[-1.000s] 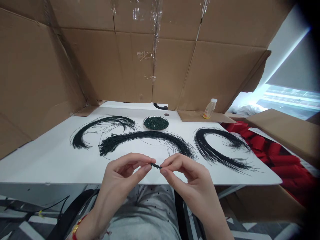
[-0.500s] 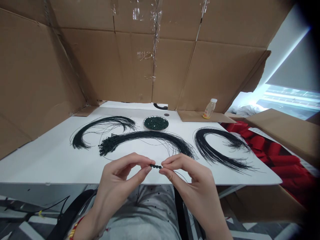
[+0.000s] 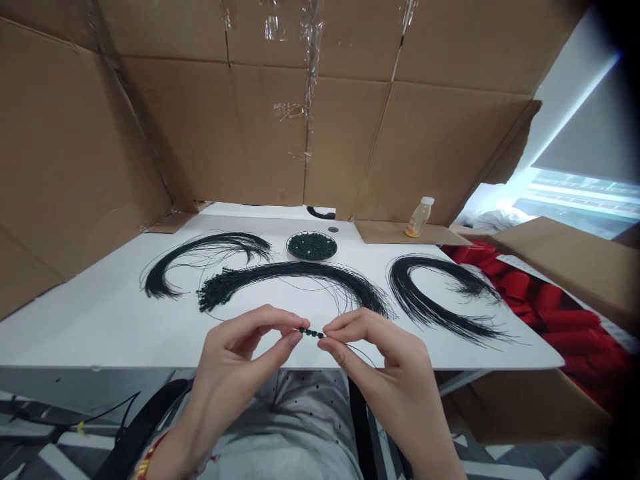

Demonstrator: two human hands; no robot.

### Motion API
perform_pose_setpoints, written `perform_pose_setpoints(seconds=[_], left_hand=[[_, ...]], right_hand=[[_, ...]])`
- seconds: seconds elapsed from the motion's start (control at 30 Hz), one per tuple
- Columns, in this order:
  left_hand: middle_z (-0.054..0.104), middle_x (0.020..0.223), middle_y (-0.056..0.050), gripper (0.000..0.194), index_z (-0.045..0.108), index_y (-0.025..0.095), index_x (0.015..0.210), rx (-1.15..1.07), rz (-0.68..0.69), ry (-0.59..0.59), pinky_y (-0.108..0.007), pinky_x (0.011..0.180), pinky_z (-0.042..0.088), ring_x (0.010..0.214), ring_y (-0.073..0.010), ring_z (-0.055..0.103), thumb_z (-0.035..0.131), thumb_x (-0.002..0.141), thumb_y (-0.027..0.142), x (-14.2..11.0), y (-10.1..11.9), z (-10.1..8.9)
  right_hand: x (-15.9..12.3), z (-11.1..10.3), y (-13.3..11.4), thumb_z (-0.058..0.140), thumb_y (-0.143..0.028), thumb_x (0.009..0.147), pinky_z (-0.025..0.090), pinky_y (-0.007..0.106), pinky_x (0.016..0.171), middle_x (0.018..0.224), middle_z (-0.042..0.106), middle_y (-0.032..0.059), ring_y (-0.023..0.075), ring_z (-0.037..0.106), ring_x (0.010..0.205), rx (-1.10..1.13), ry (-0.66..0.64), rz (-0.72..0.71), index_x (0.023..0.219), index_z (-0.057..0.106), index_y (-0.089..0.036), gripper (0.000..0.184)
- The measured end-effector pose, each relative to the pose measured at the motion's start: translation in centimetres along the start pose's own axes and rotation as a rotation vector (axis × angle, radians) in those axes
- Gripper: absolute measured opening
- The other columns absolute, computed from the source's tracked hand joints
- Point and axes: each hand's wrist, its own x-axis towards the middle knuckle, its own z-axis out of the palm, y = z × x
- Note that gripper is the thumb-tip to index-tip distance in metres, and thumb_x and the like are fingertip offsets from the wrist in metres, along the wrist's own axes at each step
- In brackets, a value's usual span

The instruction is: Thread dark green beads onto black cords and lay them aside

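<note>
The left hand (image 3: 234,373) and right hand (image 3: 384,360) each grip closed, fingertips pinching a short string of dark green beads (image 3: 311,333) just inside the counter's (image 3: 90,333) front edge. A thin black cord (image 3: 363,353) now trails past the right fingers (image 3: 340,327). Bundles of black cord (image 3: 295,270) curve beyond, and a dish of green beads (image 3: 311,247) sits near the back edge.

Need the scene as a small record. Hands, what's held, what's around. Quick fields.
left hand: pinches one end of a short string of dark green beads
right hand: pinches the other end; a thin black cord trails below it
table: white top, hands above its near edge
cords: left bundle of black cord; middle bundle of black cord, green-beaded at its left end; right bundle of black cord
dish: round dish of dark green beads
far side: plastic bottle
backdrop: cardboard sheets
</note>
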Motion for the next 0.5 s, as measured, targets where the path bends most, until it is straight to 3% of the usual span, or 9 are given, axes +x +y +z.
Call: perform_pose_setpoints(seconds=[0.33,0.5], left_hand=[[0.079,0.081,0.000,0.019,0.082,0.028,0.080,0.044,0.009,-0.031,-0.024,0.074,0.055,0.078,-0.0156,0.068,0.074,0.081,0.011,0.10,-0.12,-0.31],[0.078,0.080,-0.002,0.015,0.082,0.025,0.080,0.057,-0.013,-0.057,-0.026,0.073,0.055,0.078,-0.0174,0.068,0.074,0.082,0.013,0.17,0.02,-0.27]], right_hand=[[0.01,0.03,-0.22,0.077,-0.014,0.089,0.058,0.019,0.069,0.086,0.076,-0.0012,0.0134,0.072,0.083,-0.011,-0.010,-0.006,0.080,0.070,-0.021,0.014],[0.06,0.15,0.02,0.080,-0.014,0.087,0.061,0.022,0.076,0.085,0.080,-0.0011,0.0151,0.076,0.082,-0.022,0.031,-0.003,0.080,0.075,-0.022,0.012]])
